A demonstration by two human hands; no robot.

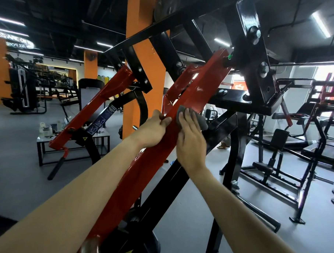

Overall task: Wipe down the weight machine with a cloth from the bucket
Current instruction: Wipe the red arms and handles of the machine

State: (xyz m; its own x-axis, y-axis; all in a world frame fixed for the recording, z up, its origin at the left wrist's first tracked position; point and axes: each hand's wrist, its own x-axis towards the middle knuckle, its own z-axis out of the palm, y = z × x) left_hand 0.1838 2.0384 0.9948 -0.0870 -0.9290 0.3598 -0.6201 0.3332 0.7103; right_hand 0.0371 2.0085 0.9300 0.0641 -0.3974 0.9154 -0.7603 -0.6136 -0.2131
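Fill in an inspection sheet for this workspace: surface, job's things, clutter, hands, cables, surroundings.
Surface: sloping red arm of the weight machine, glossy, with pale streaks above the cloth.
Job's things: grey cloth pressed flat on the red arm; bucket not in view.
Clutter: low table at left with bottles on it.
Hands: left hand grips the arm's edge; right hand presses the cloth with straight fingers.
Cables: nothing seen.
Surroundings: orange pillar behind, other gym machines to the right, grey floor.
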